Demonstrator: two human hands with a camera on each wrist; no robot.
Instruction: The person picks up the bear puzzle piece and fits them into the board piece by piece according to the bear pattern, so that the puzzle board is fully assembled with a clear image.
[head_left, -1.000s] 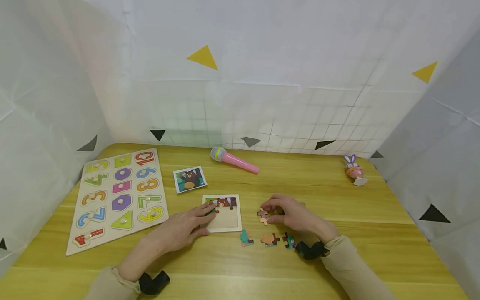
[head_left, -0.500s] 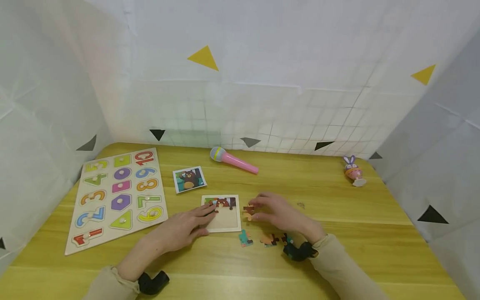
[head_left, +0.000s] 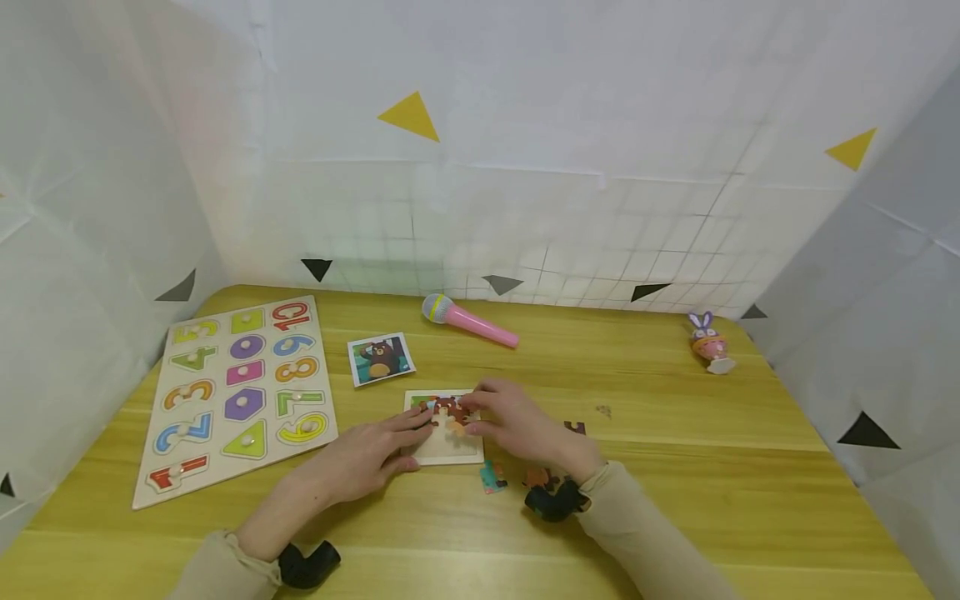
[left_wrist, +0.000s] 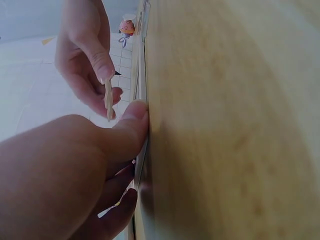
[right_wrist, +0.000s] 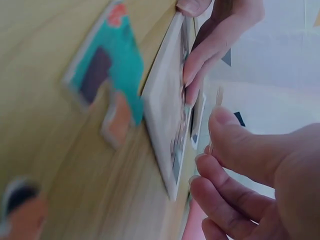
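Note:
My right hand (head_left: 517, 421) pinches a brown and orange jigsaw piece (head_left: 455, 428) between thumb and fingers, above the right part of a small wooden puzzle tray (head_left: 450, 461). In the left wrist view, that piece (left_wrist: 109, 100) is seen edge-on, raised off the tray. Fitted pieces along the tray's top show a bear's head. My left hand (head_left: 367, 454) rests on the tray's left side, fingers extended over it and thumb by the near edge. Loose on the table lie a teal piece (head_left: 492, 477), an orange-brown piece (head_left: 537, 477) and a dark piece (head_left: 574, 427), partly hidden.
A bear picture card (head_left: 381, 359) lies behind the tray. Farther back is a pink toy microphone (head_left: 480, 323). A number-and-shape board (head_left: 213, 450) takes up the left side. A bunny-eared figure (head_left: 708, 343) lies at the far right.
My right hand has moved left with the jigsaw piece, from the table right of the tray to above it. The dark loose piece has come into view. My left hand has stayed in place.

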